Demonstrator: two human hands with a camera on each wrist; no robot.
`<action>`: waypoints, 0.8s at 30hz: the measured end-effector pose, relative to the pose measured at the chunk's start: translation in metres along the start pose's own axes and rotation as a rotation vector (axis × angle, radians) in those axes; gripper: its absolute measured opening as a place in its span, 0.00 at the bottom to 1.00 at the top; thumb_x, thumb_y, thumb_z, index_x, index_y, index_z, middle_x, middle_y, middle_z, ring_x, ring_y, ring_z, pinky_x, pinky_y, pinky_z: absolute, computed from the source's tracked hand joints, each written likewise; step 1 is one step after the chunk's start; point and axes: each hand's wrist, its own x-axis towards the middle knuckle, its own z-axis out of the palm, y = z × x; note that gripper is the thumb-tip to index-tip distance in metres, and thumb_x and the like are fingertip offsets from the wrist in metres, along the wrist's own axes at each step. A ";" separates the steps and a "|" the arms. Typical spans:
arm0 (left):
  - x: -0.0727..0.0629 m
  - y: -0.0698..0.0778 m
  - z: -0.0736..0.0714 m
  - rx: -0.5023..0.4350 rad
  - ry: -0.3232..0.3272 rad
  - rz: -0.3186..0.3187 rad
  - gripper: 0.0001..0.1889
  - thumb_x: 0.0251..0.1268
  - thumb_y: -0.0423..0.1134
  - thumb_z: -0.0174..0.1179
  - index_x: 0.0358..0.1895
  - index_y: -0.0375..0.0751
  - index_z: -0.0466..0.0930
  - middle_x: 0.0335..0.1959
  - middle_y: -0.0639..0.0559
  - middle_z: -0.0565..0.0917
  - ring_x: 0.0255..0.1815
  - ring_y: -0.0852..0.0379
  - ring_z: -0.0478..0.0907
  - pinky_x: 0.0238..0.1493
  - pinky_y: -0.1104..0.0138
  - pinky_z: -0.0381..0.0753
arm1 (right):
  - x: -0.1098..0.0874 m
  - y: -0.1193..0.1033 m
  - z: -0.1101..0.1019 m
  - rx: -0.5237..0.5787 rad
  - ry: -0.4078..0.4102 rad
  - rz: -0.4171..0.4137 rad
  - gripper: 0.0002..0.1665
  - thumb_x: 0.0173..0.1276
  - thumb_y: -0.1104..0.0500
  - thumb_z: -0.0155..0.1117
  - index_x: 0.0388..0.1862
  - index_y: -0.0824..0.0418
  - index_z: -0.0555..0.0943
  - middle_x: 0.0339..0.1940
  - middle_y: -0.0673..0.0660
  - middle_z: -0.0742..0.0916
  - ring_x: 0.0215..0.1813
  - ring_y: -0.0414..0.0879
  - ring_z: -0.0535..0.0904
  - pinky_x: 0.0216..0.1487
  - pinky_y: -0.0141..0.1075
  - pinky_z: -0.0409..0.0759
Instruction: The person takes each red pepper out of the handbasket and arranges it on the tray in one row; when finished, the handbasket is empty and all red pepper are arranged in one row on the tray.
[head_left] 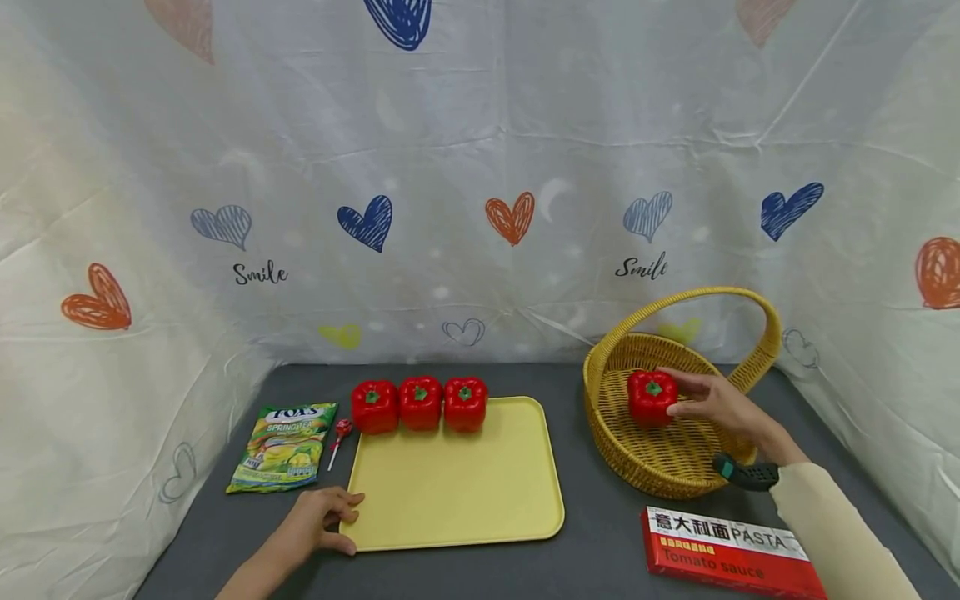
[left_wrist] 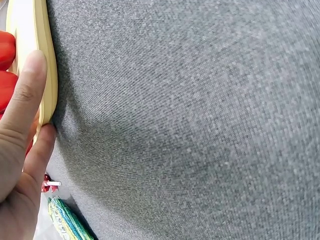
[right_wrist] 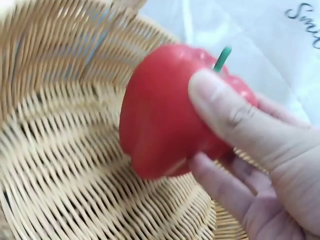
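My right hand [head_left: 723, 408] grips a red bell pepper [head_left: 651, 398] with a green stem, inside the yellow wicker basket [head_left: 611, 450]. In the right wrist view the thumb presses the side of the pepper [right_wrist: 165, 110] and the fingers curl behind it, above the woven bottom. My left hand [head_left: 315, 521] holds the near left corner of the yellow tray [head_left: 457, 492], its thumb [left_wrist: 31, 82] lying along the rim. Three more red bell peppers [head_left: 420, 403] stand in a row along the tray's back left edge.
Left of the tray lie a green candy bag [head_left: 285, 448] and a red lollipop [head_left: 342, 429]. A red pasta box [head_left: 723, 554] rests before the basket, near my right sleeve. The basket's tall handle [head_left: 705, 293] arches over its opening. A curtain [head_left: 450, 308] hangs behind the grey table.
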 end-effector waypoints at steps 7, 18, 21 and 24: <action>0.000 0.000 0.001 0.003 -0.003 -0.005 0.22 0.34 0.40 0.77 0.35 0.27 0.85 0.43 0.29 0.83 0.44 0.38 0.82 0.37 0.64 0.83 | -0.015 -0.006 0.006 0.183 0.014 0.060 0.42 0.67 0.61 0.64 0.73 0.72 0.55 0.66 0.76 0.69 0.52 0.26 0.75 0.48 0.40 0.81; -0.001 -0.001 0.002 -0.007 0.021 0.041 0.21 0.34 0.39 0.77 0.33 0.28 0.85 0.42 0.28 0.83 0.43 0.43 0.83 0.36 0.66 0.83 | -0.044 -0.044 0.014 0.331 -0.022 0.059 0.41 0.68 0.66 0.61 0.73 0.75 0.52 0.56 0.46 0.81 0.52 0.32 0.79 0.47 0.41 0.82; -0.001 -0.001 0.001 -0.016 0.024 0.054 0.20 0.35 0.38 0.77 0.33 0.28 0.84 0.42 0.27 0.82 0.43 0.43 0.83 0.36 0.65 0.83 | -0.049 -0.057 0.016 0.405 -0.040 0.091 0.37 0.69 0.66 0.60 0.74 0.68 0.58 0.54 0.44 0.82 0.51 0.35 0.80 0.47 0.41 0.82; -0.002 -0.001 0.001 -0.024 0.016 0.058 0.20 0.35 0.37 0.77 0.33 0.27 0.84 0.42 0.26 0.82 0.44 0.41 0.83 0.36 0.64 0.83 | -0.053 -0.068 0.020 0.483 -0.070 0.086 0.33 0.70 0.67 0.58 0.72 0.54 0.66 0.53 0.43 0.82 0.52 0.38 0.81 0.48 0.41 0.81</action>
